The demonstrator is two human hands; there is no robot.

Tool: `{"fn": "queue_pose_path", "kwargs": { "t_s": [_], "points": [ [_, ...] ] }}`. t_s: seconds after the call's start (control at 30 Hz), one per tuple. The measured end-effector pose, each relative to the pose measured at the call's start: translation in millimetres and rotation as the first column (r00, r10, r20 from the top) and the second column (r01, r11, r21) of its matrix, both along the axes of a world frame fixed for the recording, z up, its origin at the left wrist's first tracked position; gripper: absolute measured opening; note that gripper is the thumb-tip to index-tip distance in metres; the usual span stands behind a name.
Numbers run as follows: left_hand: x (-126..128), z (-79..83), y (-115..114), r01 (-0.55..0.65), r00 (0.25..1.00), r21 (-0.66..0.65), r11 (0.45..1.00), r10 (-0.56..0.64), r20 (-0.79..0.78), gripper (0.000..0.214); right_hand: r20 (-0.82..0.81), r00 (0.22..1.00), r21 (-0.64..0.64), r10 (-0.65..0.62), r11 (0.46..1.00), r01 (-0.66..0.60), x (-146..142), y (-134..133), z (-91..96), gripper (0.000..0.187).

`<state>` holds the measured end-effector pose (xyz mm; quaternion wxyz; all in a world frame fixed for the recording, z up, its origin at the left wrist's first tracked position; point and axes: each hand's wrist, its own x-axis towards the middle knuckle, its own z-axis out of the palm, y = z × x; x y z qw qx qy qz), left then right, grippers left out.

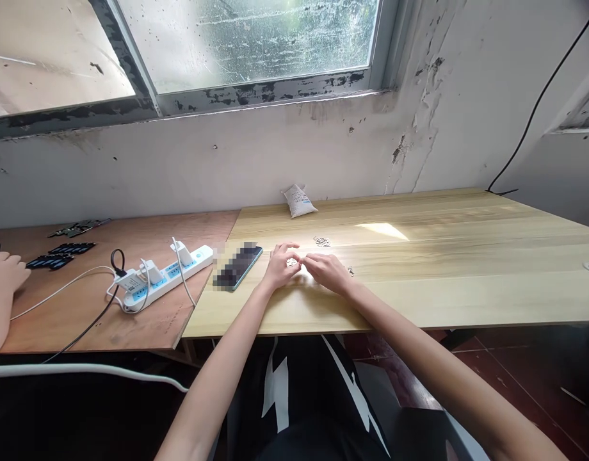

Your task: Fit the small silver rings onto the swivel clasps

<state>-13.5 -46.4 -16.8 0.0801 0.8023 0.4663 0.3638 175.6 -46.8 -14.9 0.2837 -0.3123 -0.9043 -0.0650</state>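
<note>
You are holding your left hand (281,266) and right hand (327,271) close together over small metal pieces (291,262) on the pale wooden worktop (419,301). A blurred phone (237,266) is lying just beside your left hand.

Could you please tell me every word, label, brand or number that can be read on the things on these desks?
No text can be read clearly.
Small white sack: dark printing, too small to read.
White power strip: blue panels with markings, too small to read.
Plug adapter: label too small to read.
Phone: pixelated, nothing readable.
</note>
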Motion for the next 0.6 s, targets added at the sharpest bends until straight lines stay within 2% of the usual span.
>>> {"fn": "queue_pose_path", "kwargs": {
  "t_s": [0.13, 0.23, 0.33, 0.4, 0.5, 0.6],
  "points": [
    [0.8, -0.2, 0.8, -0.015, 1.000, -0.033, 0.999, 0.015, -0.016, 0.005, 0.014, 0.997, 0.005, 0.078, 0.997, -0.078, -3.0, -8.1, 5.8, 0.028],
    [-3.0, 1.7, 1.7, -0.044, 0.999, -0.004, 0.999, 0.044, -0.013, 0.007, 0.070, 0.995, 0.033, 0.069, 0.997, -0.072, -0.6, -16.1, 4.2, 0.030],
    [-15.4, 4.6, 2.0, -0.167, 0.986, 0.055, 0.984, 0.167, 0.019, 0.007, 0.151, 0.988, 0.043, 0.010, 0.999, -0.017, 7.8, -23.5, -1.7, 0.027],
    [-27.3, 5.7, 0.9, -0.238, 0.971, 0.077, 0.968, 0.240, -0.015, 0.007, 0.208, 0.978, 0.045, -0.020, 0.999, 0.011, 15.4, -28.4, -5.1, 0.024],
    [-43.3, 5.3, -2.8, -0.201, 0.965, 0.104, 0.974, 0.215, -0.150, 0.008, 0.262, 0.965, 0.072, -0.028, 0.997, 0.009, 26.0, -35.0, -5.7, 0.023],
    [-48.8, 3.6, -6.6, -0.160, 0.955, 0.105, 0.981, 0.181, -0.235, 0.007, 0.234, 0.972, 0.078, -0.020, 0.997, 0.002, 32.9, -32.5, 0.1, 0.020]
  ]
}}
